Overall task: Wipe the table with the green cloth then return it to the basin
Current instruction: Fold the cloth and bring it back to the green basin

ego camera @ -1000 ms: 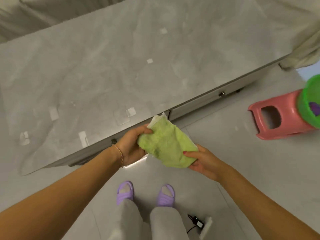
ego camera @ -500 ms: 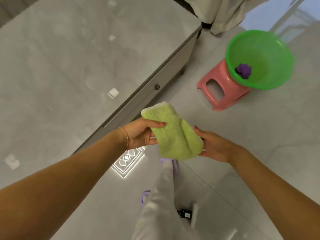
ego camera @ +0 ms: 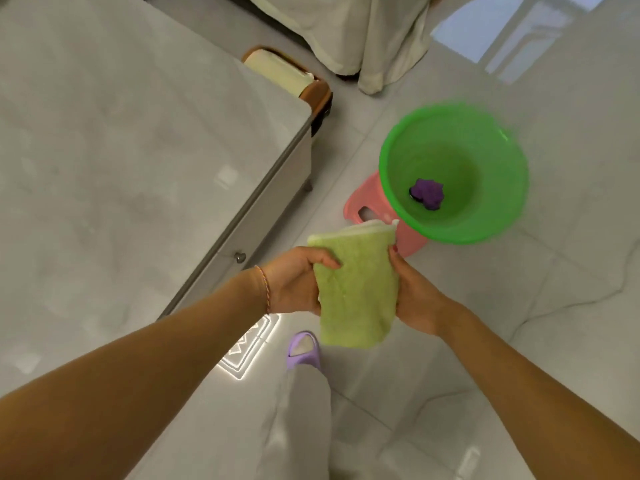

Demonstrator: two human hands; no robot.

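The green cloth (ego camera: 356, 289) is folded and held upright in front of me, over the floor. My left hand (ego camera: 294, 282) grips its left edge with the thumb across the front. My right hand (ego camera: 415, 296) holds its right edge. The green basin (ego camera: 491, 216) stands beyond the cloth to the right, on a pink stool (ego camera: 370, 199), with a small purple thing (ego camera: 427, 194) at its bottom. The grey marble table (ego camera: 121, 150) fills the left side; both hands are off its edge.
A table drawer knob (ego camera: 239, 257) is near my left wrist. A brown chair with a cream cushion (ego camera: 287, 77) stands behind the table corner. Pale draped fabric (ego camera: 374, 36) hangs at the top. My purple slipper (ego camera: 303, 348) is on the shiny tiled floor.
The view has swung right, away from the table, so the basin and stool are now closer and nearer the middle. Both hands kept hold of the cloth and turned it more upright.
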